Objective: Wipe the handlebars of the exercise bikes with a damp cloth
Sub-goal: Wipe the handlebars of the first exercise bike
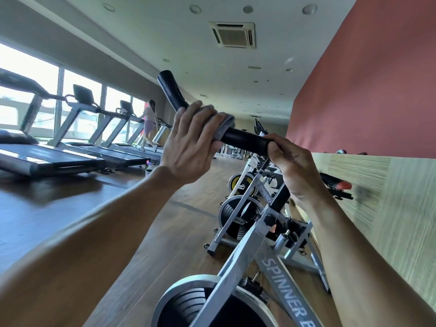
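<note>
A black padded handlebar (245, 139) of the nearest silver exercise bike (250, 263) runs across the middle of the head view, its far end curving up to the left. My left hand (191, 147) is wrapped around the bar with a grey cloth (226, 123) pressed under its fingers. My right hand (295, 166) grips the bar's near right part, just above the stem. Part of the cloth is hidden under my left palm.
More exercise bikes (245, 192) stand in a row behind this one, along a low wood-panelled wall (389, 208) on the right. Treadmills (70, 149) line the windows at left, with a person (149, 126) on a far one. Wooden floor lies between the rows.
</note>
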A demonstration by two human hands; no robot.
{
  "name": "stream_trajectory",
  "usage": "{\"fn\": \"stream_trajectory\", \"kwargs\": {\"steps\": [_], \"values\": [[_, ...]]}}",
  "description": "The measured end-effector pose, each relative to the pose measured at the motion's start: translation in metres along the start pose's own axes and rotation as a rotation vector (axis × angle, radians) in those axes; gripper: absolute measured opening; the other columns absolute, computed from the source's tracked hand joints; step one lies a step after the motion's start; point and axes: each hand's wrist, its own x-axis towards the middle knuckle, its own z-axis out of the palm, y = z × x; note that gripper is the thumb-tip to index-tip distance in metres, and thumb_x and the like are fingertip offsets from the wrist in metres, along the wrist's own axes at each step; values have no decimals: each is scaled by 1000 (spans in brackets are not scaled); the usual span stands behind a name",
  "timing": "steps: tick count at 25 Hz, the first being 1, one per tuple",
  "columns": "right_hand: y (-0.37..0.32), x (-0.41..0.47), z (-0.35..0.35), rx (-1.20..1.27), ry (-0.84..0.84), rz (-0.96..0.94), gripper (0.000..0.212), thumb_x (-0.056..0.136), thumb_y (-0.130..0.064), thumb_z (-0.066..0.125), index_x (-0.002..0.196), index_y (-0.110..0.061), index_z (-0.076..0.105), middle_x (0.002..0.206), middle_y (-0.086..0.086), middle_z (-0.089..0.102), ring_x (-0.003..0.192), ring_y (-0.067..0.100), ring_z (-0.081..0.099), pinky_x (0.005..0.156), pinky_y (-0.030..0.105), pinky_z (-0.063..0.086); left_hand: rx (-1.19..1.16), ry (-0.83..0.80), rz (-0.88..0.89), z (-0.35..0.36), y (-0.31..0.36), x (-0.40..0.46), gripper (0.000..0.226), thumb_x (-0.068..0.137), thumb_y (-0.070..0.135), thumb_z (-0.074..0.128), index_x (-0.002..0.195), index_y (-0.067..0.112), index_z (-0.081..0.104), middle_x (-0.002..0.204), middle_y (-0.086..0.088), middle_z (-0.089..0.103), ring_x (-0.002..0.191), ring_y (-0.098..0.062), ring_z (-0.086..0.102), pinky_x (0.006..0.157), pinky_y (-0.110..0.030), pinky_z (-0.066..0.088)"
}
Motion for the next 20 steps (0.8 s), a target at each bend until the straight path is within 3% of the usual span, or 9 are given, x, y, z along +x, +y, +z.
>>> {"fn": "stream_trajectory", "kwargs": {"steps": [5, 9, 12, 14, 17, 20], "values": [[-4, -1, 3, 35, 26, -31, 19, 91, -35, 58, 102, -42, 73, 103, -8, 73, 107, 19, 63, 104, 44, 44, -34, -38, 7, -5, 55, 8, 51, 103, 42, 23, 136, 11, 46, 128, -14, 59, 121, -33, 46, 111, -51, 27], [-5, -2, 0, -12, -4, -29, 18, 96, -35, 58, 106, -41, 71, 101, -3, 73, 96, 15, 59, 89, 34, 42, 13, -104, 114, -17, 21, 11, 48, 104, 38, 23, 133, 8, 47, 124, -16, 61, 114, -33, 55, 108, -50, 33], [-5, -4, 1, -18, 6, -24, 18, 99, -26, 57, 110, -35, 70, 97, -6, 71, 87, 5, 58, 77, 19, 41, 11, -157, 9, -25, -3, 6, 49, 103, 35, 24, 131, 6, 52, 123, -16, 59, 119, -34, 53, 109, -55, 32], [-4, -5, 2, -12, 25, -27, 19, 99, -25, 58, 112, -30, 70, 99, -4, 71, 88, 5, 59, 77, 16, 43, -18, -162, -45, -28, -1, 4, 50, 103, 34, 24, 129, 4, 53, 124, -17, 58, 122, -36, 50, 106, -58, 33], [1, -3, 3, -45, 50, -57, 23, 97, -26, 57, 117, -22, 68, 110, -7, 70, 105, 8, 63, 93, 30, 47, -78, -167, -112, -30, 26, 15, 48, 102, 31, 28, 125, 2, 58, 121, -16, 59, 117, -35, 50, 104, -57, 33], [1, -8, 5, 1, 45, -35, 26, 98, -26, 55, 118, -14, 65, 117, 4, 67, 115, 20, 61, 101, 45, 48, -103, -225, -157, -35, 58, 22, 45, 100, 29, 32, 123, 4, 61, 119, -14, 60, 116, -33, 52, 107, -53, 31]]}}
